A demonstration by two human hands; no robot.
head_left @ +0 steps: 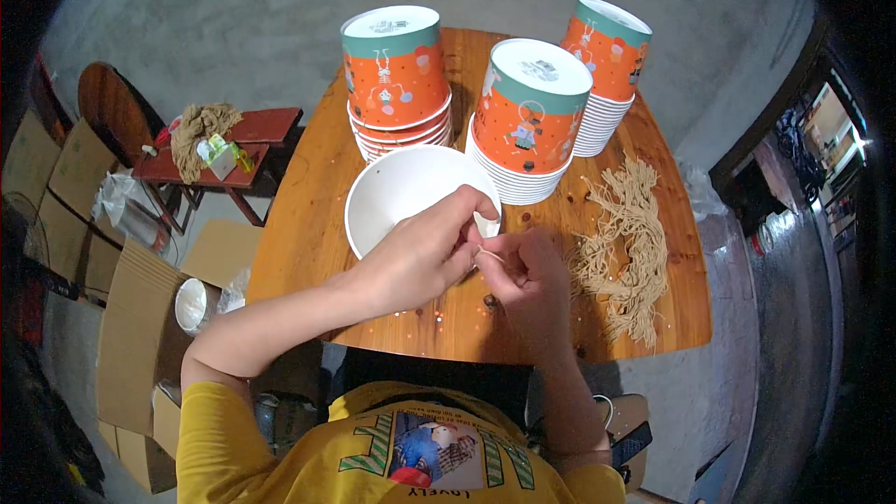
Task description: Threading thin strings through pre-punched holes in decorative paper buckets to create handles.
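A white paper bucket (392, 191) lies open toward me at the middle of the table, its inside showing. My left hand (425, 247) is closed at its right rim, fingers curled over the edge. Close against it, my right hand (527, 271) pinches a thin beige string (491, 256) between thumb and fingers. The string's end at the bucket wall is hidden by my fingers. A loose bundle of beige strings (625, 252) is spread to the right of my right hand.
Upside-down stacks of orange and green paper buckets stand behind: a left stack (392, 84), a middle stack (532, 121) and a far right stack (607, 56). They rest on a wooden table (299, 215). A red bench (252, 154) and cardboard (140, 336) are at the left.
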